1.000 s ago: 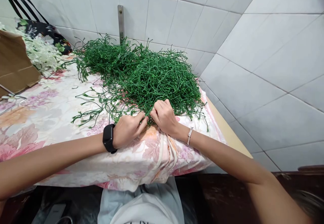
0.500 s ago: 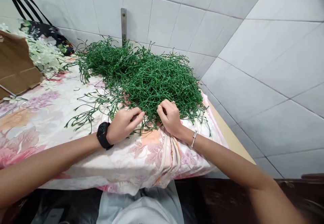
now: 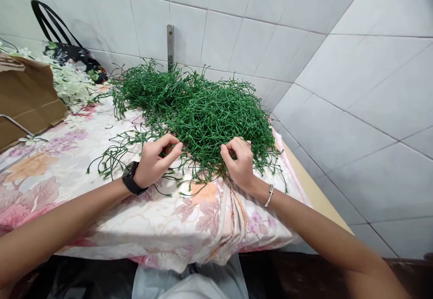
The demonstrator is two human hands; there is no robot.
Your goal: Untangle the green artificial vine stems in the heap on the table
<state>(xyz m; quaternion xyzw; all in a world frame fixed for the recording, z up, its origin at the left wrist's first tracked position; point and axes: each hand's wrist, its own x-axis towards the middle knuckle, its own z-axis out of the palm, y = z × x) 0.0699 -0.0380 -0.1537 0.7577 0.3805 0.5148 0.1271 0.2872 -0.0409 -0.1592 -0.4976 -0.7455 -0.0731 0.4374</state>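
Observation:
A tangled heap of thin green artificial flower stems (image 3: 219, 114) lies on the table against the tiled wall, with looser stems spread at its left. At the heap's front edge, my left hand (image 3: 155, 159) is closed in a pinch on green stems, thumb against forefinger, a black watch on its wrist. My right hand (image 3: 239, 160) is also closed, its fingertips pinching green stems at the front right of the heap. Which single strands each hand holds is hard to make out among the tangle. The two hands are apart, with stems between them.
A floral cloth (image 3: 142, 227) covers the table, bunched at the front edge. On the left stand a brown cardboard box (image 3: 30, 100), white artificial flowers (image 3: 72, 85), a metal wire (image 3: 20, 130) and a dark floral bag (image 3: 81, 60). A metal bracket (image 3: 170, 46) is fixed to the wall.
My hands have moved farther apart, the left one leftward and up, the right one slightly right. The camera view has tilted up a little. Several stems at the front have shifted.

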